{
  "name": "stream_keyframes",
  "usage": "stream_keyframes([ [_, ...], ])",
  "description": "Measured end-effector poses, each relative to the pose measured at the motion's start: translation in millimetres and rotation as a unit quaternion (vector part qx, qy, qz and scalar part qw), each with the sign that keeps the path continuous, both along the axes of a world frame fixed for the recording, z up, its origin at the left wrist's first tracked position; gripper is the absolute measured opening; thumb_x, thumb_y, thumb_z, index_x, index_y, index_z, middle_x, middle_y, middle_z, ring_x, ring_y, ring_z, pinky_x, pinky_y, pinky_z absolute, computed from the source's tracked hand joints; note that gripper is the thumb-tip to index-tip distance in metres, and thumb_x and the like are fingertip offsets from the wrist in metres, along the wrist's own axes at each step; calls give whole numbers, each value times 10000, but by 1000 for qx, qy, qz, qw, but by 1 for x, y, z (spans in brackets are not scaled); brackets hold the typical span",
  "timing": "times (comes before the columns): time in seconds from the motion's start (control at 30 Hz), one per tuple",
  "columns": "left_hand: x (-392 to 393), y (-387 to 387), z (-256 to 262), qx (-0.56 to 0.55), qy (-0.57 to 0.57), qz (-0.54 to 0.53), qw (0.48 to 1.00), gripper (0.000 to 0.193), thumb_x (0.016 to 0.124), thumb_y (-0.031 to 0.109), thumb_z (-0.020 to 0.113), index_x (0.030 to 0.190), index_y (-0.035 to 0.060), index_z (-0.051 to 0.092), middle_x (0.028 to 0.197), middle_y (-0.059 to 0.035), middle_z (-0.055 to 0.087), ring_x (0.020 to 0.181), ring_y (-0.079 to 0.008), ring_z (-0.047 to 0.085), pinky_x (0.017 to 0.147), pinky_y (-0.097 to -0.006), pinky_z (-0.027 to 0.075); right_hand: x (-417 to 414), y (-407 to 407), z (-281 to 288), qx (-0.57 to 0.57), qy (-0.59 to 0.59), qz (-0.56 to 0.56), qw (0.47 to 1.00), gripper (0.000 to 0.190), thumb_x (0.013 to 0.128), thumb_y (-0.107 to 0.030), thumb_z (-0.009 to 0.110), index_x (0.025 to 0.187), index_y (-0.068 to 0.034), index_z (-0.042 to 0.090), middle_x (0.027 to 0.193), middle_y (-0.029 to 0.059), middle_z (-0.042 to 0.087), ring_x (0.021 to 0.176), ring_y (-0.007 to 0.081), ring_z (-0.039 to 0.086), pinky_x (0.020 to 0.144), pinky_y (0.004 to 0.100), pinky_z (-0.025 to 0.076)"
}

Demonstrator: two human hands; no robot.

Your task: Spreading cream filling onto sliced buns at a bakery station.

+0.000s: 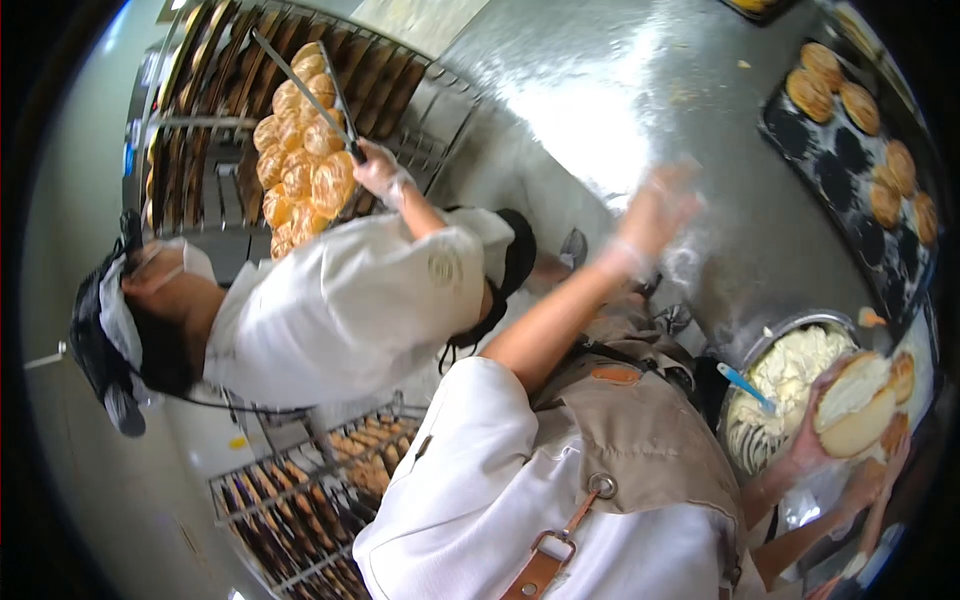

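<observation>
My left hand point(664, 206), blurred and in a clear glove, is raised beside the steel worktable point(675, 97) with its fingers apart; nothing shows in it. At the right, my right hand point(806, 439) holds a split bun point(855, 409), opened flat, with white cream on one half and the other half bare. Beside it, a metal bowl point(806, 321) holds pale whipped cream point(802, 360), with a blue-handled tool point(742, 384) standing in it. A dark tray point(825, 202) at the far right carries several golden buns point(810, 94) among dark round hollows.
A co-worker in white point(360, 300) stands at the left, gripping black-handled tongs point(356, 146) by a pile of glossy buns point(300, 165). Behind are tray racks point(202, 120), another at lower left point(300, 510). Another person's hand point(862, 484) is near my right hand.
</observation>
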State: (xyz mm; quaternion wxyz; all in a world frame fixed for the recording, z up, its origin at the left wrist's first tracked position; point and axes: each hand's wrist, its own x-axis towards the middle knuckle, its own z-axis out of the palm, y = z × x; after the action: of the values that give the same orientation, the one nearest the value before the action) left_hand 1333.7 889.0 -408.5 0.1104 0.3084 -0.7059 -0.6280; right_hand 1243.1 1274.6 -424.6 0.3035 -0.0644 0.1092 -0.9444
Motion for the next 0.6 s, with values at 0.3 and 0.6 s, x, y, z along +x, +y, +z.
stream_keyframes([
  [0.3,87,-121,-2,-183,129,243,944,771,922,380,629,1490,-18,293,1554,-257,242,1448,-387,229,1173,-414,213,-56,-85,64,-8,31,80,996,628,885,-309,630,1432,-79,424,1525,140,321,1401,357,269,975,493,408],
  [0.6,60,2,-53,-406,-17,-139,903,836,913,484,587,1546,99,199,1606,-188,128,1491,-350,97,1201,-480,93,-16,-99,89,56,-72,43,995,712,838,-338,661,1455,-90,407,1525,146,334,1415,354,254,1036,512,349],
])
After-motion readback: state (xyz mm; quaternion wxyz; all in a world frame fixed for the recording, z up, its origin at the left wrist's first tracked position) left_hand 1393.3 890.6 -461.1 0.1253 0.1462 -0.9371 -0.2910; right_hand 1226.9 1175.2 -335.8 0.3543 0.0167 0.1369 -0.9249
